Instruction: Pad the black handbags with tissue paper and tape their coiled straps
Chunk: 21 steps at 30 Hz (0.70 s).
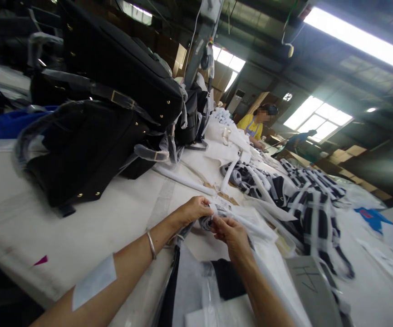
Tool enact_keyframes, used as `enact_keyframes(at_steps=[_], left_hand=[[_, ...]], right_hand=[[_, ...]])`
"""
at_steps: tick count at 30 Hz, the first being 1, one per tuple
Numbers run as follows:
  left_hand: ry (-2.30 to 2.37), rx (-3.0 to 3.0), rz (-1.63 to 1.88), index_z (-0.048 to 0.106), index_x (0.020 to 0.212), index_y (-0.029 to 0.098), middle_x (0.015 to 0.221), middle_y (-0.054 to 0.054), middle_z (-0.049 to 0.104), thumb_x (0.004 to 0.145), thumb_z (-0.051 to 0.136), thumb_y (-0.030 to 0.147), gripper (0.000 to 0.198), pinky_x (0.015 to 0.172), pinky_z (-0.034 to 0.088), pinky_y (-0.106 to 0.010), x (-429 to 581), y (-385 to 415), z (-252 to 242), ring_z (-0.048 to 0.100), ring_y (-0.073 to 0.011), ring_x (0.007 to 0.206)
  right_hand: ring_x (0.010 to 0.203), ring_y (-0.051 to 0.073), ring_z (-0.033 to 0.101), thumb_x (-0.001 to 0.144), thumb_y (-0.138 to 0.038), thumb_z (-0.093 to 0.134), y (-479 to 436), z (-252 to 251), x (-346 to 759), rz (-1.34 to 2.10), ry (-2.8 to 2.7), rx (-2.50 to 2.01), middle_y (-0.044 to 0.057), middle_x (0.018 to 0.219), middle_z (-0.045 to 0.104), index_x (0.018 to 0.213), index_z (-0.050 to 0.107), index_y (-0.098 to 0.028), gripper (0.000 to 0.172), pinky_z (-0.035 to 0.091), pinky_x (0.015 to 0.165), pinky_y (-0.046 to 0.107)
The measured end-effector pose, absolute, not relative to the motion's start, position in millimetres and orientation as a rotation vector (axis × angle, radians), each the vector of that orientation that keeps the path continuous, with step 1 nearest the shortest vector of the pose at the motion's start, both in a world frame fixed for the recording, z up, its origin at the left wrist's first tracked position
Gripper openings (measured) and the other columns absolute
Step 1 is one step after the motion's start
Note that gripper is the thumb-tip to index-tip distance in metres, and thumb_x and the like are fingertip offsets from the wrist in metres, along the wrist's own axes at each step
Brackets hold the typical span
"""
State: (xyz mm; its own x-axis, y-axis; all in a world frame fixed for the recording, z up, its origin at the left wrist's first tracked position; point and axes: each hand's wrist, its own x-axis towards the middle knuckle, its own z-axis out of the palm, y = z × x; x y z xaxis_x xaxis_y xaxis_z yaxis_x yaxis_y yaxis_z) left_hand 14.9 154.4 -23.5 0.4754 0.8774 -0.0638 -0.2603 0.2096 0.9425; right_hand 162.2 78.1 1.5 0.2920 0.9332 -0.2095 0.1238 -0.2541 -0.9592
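Note:
At the middle of the table, my left hand [196, 210] pinches a white strip at the top of a small rolled strap [205, 222]. My right hand [229, 231] closes its fingertips on the right side of the same roll. The roll is dark and pale, and partly hidden by my fingers. Below my hands lies a black bag [228, 279], partly covered with white sheet and clear plastic. White paper strips [251, 225] spread just beyond my right hand.
Black bags with gold studs [90, 145] are piled at left. Wrapped black straps [315, 222] lie in bundles at right, near a grey marked board [314, 290]. A person in yellow [251, 127] is at the far end of the white table [121, 227].

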Motion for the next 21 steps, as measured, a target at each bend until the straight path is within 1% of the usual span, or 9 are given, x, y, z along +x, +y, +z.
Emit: enact_keyframes(at_steps=[3, 5, 7, 10, 13, 15, 17, 19, 21], left_hand=[[0.700, 1.067, 0.885, 0.060, 0.082, 0.014, 0.065, 0.003, 0.061, 0.057, 0.068, 0.017, 0.026, 0.054, 0.036, -0.021, 15.0, 152.6, -23.1, 0.050, -0.0088, 0.055], [0.695, 1.058, 0.878, 0.059, 0.081, 0.014, 0.063, 0.004, 0.059, 0.057, 0.068, 0.018, 0.025, 0.053, 0.036, -0.021, 14.3, 152.0, -22.8, 0.048, -0.0080, 0.053], [0.684, 1.048, 0.862, 0.059, 0.080, 0.015, 0.061, 0.005, 0.057, 0.059, 0.067, 0.020, 0.024, 0.052, 0.035, -0.021, 13.3, 152.1, -23.0, 0.047, -0.0078, 0.051], [0.656, 1.040, 0.836, 0.058, 0.080, 0.016, 0.060, 0.005, 0.055, 0.060, 0.067, 0.022, 0.023, 0.051, 0.035, -0.021, 11.9, 153.9, -25.9, 0.045, -0.0075, 0.049], [0.620, 1.033, 0.823, 0.057, 0.082, 0.017, 0.064, 0.004, 0.057, 0.061, 0.069, 0.026, 0.025, 0.053, 0.037, -0.021, 10.4, 156.9, -30.7, 0.047, -0.0081, 0.051], [0.593, 1.031, 0.826, 0.058, 0.083, 0.016, 0.067, 0.003, 0.059, 0.061, 0.071, 0.030, 0.029, 0.055, 0.039, -0.022, 8.9, 158.4, -33.1, 0.049, -0.0090, 0.053], [0.573, 1.035, 0.835, 0.059, 0.085, 0.016, 0.069, 0.002, 0.059, 0.063, 0.071, 0.035, 0.032, 0.056, 0.040, -0.022, 7.4, 159.2, -33.9, 0.050, -0.0092, 0.055], [0.568, 1.047, 0.841, 0.059, 0.084, 0.016, 0.067, 0.003, 0.057, 0.064, 0.071, 0.037, 0.031, 0.055, 0.039, -0.022, 6.5, 159.3, -33.9, 0.048, -0.0088, 0.054], [0.582, 1.061, 0.844, 0.059, 0.081, 0.016, 0.063, 0.004, 0.054, 0.064, 0.070, 0.036, 0.028, 0.053, 0.036, -0.022, 6.6, 159.3, -33.6, 0.045, -0.0082, 0.051]], right_hand=[[0.054, 0.017, 0.062, 0.053, -0.057, 0.085, 79.2, -4.2, 161.3, 1.077, -0.955, -1.617, 0.004, 0.061, 0.069, 0.063, 0.068, -0.017, 0.045, 0.050, 0.053, 0.029], [0.053, 0.018, 0.062, 0.055, -0.057, 0.084, 80.5, -5.7, 162.7, 1.052, -1.006, -1.621, 0.004, 0.060, 0.069, 0.063, 0.069, -0.017, 0.044, 0.051, 0.054, 0.030], [0.053, 0.018, 0.062, 0.059, -0.054, 0.082, 82.3, -5.8, 165.4, 1.021, -1.108, -1.623, 0.003, 0.058, 0.068, 0.067, 0.071, -0.018, 0.040, 0.052, 0.057, 0.032], [0.055, 0.019, 0.063, 0.065, -0.049, 0.078, 86.1, -3.5, 167.3, 0.967, -1.247, -1.663, 0.001, 0.061, 0.069, 0.072, 0.072, -0.019, 0.032, 0.052, 0.059, 0.032], [0.053, 0.018, 0.062, 0.072, -0.047, 0.071, 90.4, 3.5, 164.8, 0.800, -1.411, -1.824, 0.000, 0.057, 0.068, 0.069, 0.071, -0.020, 0.028, 0.048, 0.056, 0.030], [0.052, 0.018, 0.061, 0.077, -0.048, 0.067, 92.8, 10.6, 163.2, 0.589, -1.586, -1.948, 0.000, 0.052, 0.064, 0.062, 0.068, -0.021, 0.031, 0.044, 0.056, 0.029], [0.053, 0.018, 0.060, 0.079, -0.050, 0.067, 94.5, 18.1, 163.5, 0.262, -1.766, -2.055, 0.000, 0.051, 0.063, 0.057, 0.064, -0.022, 0.037, 0.039, 0.056, 0.029], [0.059, 0.020, 0.061, 0.080, -0.050, 0.068, 95.5, 25.0, 165.1, -0.161, -1.957, -2.039, 0.003, 0.059, 0.065, 0.061, 0.063, -0.022, 0.035, 0.038, 0.059, 0.030], [0.073, 0.023, 0.064, 0.083, -0.043, 0.068, 96.7, 30.4, 165.8, -0.539, -2.169, -1.844, 0.006, 0.073, 0.070, 0.072, 0.066, -0.021, 0.025, 0.041, 0.069, 0.033]])
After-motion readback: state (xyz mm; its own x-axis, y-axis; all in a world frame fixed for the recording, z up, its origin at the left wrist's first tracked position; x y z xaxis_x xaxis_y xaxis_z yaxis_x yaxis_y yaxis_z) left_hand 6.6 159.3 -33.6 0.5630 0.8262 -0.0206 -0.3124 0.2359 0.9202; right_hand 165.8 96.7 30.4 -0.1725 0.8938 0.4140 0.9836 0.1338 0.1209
